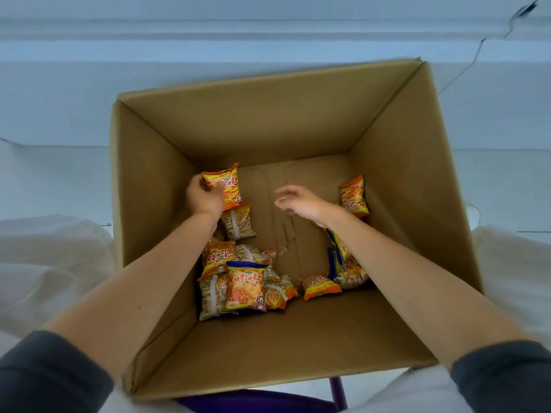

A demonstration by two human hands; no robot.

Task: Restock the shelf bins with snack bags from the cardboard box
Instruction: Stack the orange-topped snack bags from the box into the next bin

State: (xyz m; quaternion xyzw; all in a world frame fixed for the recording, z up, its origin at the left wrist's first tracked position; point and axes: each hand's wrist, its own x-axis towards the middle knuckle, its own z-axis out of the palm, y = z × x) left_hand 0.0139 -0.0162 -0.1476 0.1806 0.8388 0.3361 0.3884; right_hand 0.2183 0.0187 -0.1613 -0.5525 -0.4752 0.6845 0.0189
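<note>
Bare box floor [301,180] between snack bags [235,281]

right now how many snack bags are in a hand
1: the orange snack bag in the left hand's grip, near the cardboard box's far-left corner. The right hand holds none; the palm may hide another.

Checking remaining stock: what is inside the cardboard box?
Loose orange snack bags on the box floor, a few blue-edged; the left hand grips one, the right hand is empty. The forearms hide some bags.
</note>
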